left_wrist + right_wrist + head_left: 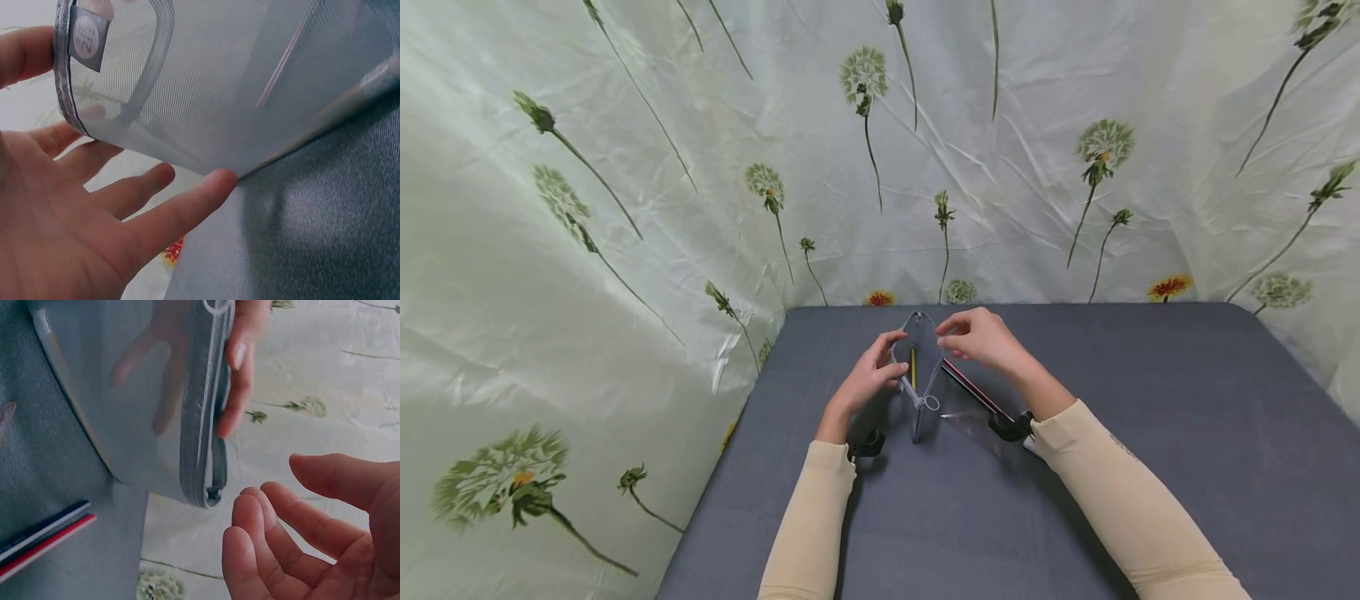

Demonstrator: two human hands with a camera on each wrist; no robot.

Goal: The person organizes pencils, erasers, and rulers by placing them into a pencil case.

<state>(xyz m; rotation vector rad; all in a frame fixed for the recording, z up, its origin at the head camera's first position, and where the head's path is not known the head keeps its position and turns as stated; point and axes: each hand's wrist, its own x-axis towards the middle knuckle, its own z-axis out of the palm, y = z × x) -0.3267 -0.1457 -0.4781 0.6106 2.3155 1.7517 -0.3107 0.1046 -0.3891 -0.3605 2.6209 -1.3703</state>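
A grey see-through mesh pouch stands upright on its lower edge between the two hands, its zippered mouth spread apart. My left hand holds the rim on the left side, with the thumb and fingers on either side of the mesh. Inside lies a yellow pencil, blurred through the mesh in the left wrist view. Beside the right rim is my right hand, its fingers loosely bent and holding nothing; a gap parts it from the pouch. The ring-shaped zipper pull hangs at the near end.
A red pencil and a dark pencil lie side by side on the grey table, under the right forearm. Near them lies a clear plastic piece. A white object is partly hidden by the right wrist. Behind hangs a flowered curtain.
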